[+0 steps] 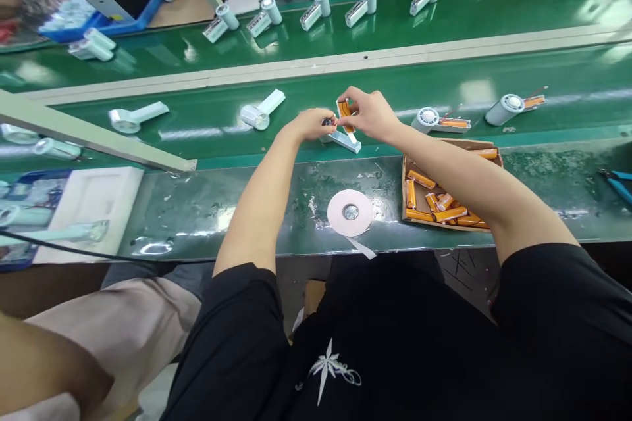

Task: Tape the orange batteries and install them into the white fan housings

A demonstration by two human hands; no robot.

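Note:
Over the green conveyor belt, my right hand (375,115) pinches an orange cylindrical battery (344,109) with a white strip at its lower end. Close beside it, my left hand (314,123) is closed around the head end of a small pale-blue handheld device, largely hidden by the fingers. The device's open handle (347,142) points right, just beneath the battery. Between my forearms lies a roll of pale tape (349,212), its loose end hanging over the bench edge. A cardboard box (405,207) of orange batteries sits under my right forearm.
Similar pale devices lie along the belt, including one (255,116) at left and one (504,109) at right. A metal post (148,145) slants in from the left. Blue-handled pliers (619,183) lie far right. Co-workers sit at left and across the line.

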